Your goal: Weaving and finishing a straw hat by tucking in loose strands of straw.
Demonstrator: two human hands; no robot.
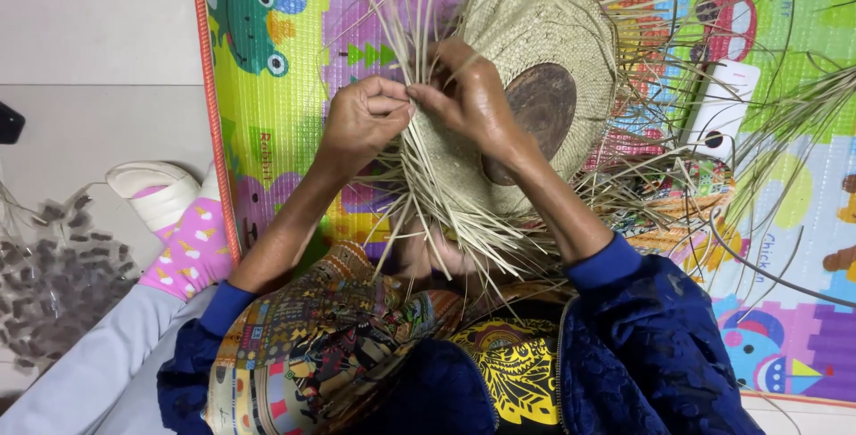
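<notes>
Head view. Left hand [364,119] closed, pinching pale straw strands [406,52] at the edge of a half-woven straw mat [535,34]; right hand [468,96] closed, fingertips meeting the left's on the same strands, probably to keep the plait tight. Mat propped up just beyond both hands, a dark round wooden block [539,123] beside the right wrist. Colourful play mat [267,96] beneath, on the floor.

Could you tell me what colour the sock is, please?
The sock is pink with white and yellow shapes; head view.
</notes>
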